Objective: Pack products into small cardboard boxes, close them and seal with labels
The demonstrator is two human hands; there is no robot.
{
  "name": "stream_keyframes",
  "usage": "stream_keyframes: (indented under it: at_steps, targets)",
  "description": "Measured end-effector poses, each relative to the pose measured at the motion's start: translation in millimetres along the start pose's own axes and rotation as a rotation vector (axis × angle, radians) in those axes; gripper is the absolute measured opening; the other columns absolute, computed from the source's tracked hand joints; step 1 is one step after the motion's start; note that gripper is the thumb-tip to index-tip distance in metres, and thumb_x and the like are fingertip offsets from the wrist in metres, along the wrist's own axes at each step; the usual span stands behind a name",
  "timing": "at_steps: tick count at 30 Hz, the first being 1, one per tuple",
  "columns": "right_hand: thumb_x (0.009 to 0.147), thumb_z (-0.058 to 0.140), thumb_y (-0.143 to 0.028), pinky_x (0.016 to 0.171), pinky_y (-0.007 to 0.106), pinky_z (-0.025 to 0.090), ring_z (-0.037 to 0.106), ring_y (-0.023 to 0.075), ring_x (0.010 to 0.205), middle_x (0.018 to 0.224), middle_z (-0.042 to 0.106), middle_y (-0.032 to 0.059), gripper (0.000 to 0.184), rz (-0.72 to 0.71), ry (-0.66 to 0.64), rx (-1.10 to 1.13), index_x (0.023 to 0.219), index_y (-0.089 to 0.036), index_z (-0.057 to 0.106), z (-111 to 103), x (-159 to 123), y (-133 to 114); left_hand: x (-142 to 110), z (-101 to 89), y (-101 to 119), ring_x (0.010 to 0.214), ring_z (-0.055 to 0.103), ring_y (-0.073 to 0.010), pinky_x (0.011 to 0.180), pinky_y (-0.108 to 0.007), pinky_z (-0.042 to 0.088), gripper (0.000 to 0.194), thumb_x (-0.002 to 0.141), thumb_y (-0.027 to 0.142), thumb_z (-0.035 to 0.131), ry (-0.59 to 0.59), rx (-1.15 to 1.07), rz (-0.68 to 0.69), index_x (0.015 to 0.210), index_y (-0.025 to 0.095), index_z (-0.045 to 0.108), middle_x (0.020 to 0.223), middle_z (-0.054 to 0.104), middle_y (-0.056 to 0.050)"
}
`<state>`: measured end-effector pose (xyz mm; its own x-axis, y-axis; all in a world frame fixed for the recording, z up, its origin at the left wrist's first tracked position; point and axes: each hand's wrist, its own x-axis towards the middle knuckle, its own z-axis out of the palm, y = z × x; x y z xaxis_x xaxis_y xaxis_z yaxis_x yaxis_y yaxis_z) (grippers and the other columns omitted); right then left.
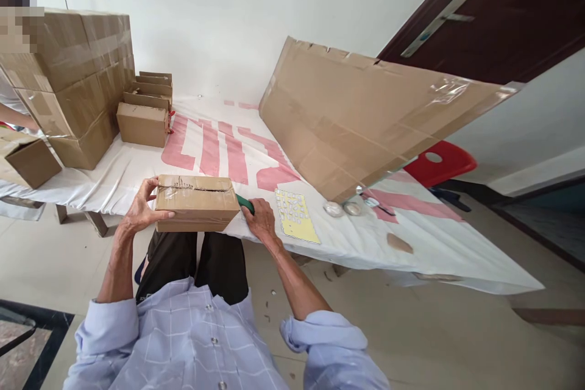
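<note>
A small cardboard box [196, 201], with a ragged slit along its taped top, is at the near edge of the cloth-covered table. My left hand [142, 210] grips its left end, thumb along the front side and fingers at the upper corner. At the right end, my right hand [261, 220] is closed around a green-handled tool [245, 203]. The tool's tip is hidden at the box, so its exact kind does not show. Just right of that hand lies a yellow sheet [301, 233] bearing rows of small pale pieces.
Stacked taped cartons [75, 85] and a row of smaller boxes [142, 124] stand left. A large cardboard sheet [356, 116] leans behind tape rolls [333, 209]. A cardboard scrap [399, 243] lies right; a red stool [445, 164] is beyond. Another person's arm [18, 117] shows far left.
</note>
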<state>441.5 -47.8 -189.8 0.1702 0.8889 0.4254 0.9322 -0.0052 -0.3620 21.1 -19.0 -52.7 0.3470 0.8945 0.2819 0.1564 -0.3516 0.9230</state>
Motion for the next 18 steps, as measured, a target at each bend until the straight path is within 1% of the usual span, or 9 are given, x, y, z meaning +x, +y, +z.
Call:
stream_keyframes:
  at_steps: [2,4,9,13,18]
  targets:
    - [0.104,0.054,-0.037,0.091,0.044,0.047,0.058,0.0342,0.109,0.114,0.07,0.0155,0.022,0.002,-0.005,-0.002,0.112,-0.022,0.068,0.2,0.2,0.3,-1.8,0.9,1.4,0.156,0.054,-0.0427,0.123,-0.062,0.049,0.083,0.062,0.056,0.102,-0.007,0.031,0.006,0.123,0.026,0.055,0.166,0.054,-0.019]
    - [0.103,0.054,-0.036,0.092,0.044,0.047,0.058,0.0339,0.108,0.112,0.07,0.0147,0.021,0.002,0.0,0.008,0.11,-0.023,0.068,0.1,0.4,0.0,-3.5,1.5,2.3,0.155,0.054,-0.0427,0.122,-0.063,0.05,0.082,0.064,0.055,0.101,-0.01,0.065,0.011,0.126,0.026,0.056,0.166,0.053,-0.018]
    - [0.1,0.055,-0.034,0.093,0.043,0.047,0.057,0.0336,0.109,0.111,0.07,0.0138,0.02,0.004,0.02,0.035,0.111,-0.023,0.068,-1.4,0.0,-1.7,-7.5,2.4,4.9,0.155,0.052,-0.0429,0.121,-0.063,0.051,0.088,0.066,0.052,0.1,-0.023,0.108,0.023,0.138,0.027,0.057,0.164,0.05,-0.018]
    - [0.099,0.054,-0.032,0.093,0.045,0.048,0.058,0.0344,0.109,0.113,0.071,0.016,0.023,0.002,0.017,0.047,0.112,-0.022,0.07,-4.7,-1.0,-3.1,-10.4,3.4,6.9,0.157,0.05,-0.0452,0.121,-0.066,0.052,0.092,0.064,0.05,0.101,-0.067,0.122,0.017,0.143,0.029,0.057,0.167,0.047,-0.017]
    - [0.097,0.054,-0.03,0.094,0.047,0.05,0.061,0.0353,0.11,0.115,0.072,0.0184,0.025,0.003,0.006,0.038,0.112,-0.021,0.071,-6.0,-2.8,-4.1,-11.2,5.1,9.7,0.16,0.047,-0.046,0.122,-0.068,0.052,0.095,0.067,0.043,0.098,-0.128,0.14,0.039,0.152,0.033,0.057,0.17,0.046,-0.015]
